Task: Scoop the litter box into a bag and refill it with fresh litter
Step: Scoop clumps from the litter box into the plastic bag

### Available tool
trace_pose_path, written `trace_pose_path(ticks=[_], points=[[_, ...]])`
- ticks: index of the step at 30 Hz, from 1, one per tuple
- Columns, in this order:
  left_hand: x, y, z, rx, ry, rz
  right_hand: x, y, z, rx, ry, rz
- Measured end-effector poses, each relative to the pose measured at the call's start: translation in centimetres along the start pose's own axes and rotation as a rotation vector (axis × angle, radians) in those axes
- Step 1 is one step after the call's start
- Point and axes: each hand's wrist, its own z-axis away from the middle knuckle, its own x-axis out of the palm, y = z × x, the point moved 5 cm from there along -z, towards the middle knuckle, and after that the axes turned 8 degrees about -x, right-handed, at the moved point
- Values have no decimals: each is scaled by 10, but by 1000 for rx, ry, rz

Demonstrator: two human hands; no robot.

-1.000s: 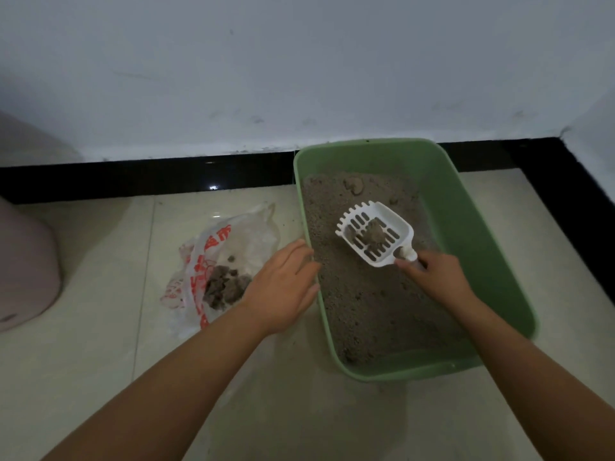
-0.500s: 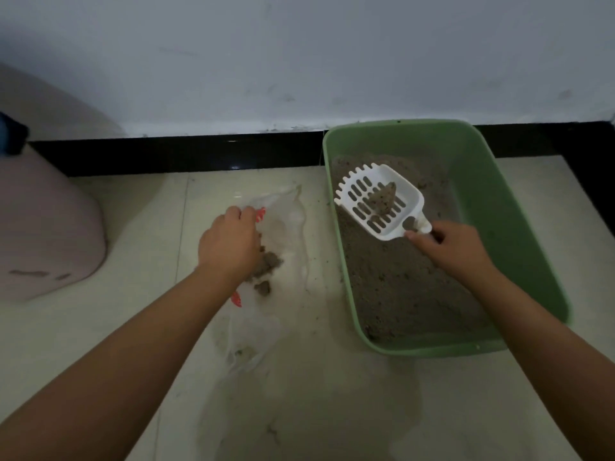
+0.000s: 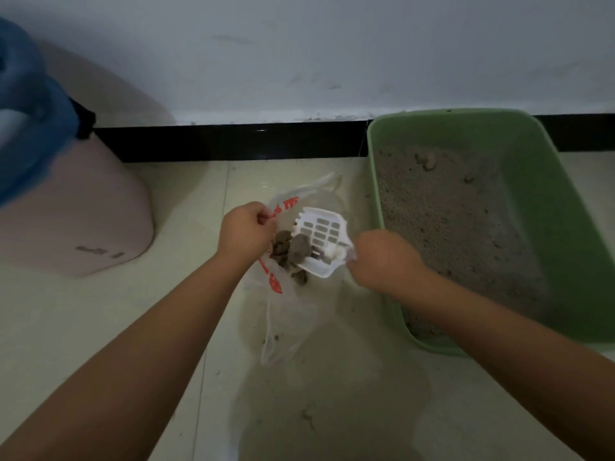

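Pale floor tiles (image 3: 100,327) meet a white wall with a black skirting. My right hand (image 3: 382,257) curls round the white litter scoop (image 3: 321,237), its handle hidden in my fist, tipped over the clear plastic bag (image 3: 289,311). My left hand (image 3: 244,232) pinches the bag's rim open. Grey clumps (image 3: 291,251) lie inside. At my right sits the green litter box (image 3: 532,194), cut off by the frame; at my left, a blurred pink bin (image 3: 73,211).
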Motion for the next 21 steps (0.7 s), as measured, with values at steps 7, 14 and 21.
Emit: trace_pose_path(ticks=[7,14,21], points=[[-13,-15,-4,-28,34,97,7,-37,-15,-145,-1,309],[-14,-13,-10,39,46,37,-22,-13,-5,-82,150,451],[-10,11,-5,201,220,-132,-46,50,14,2,300,104]])
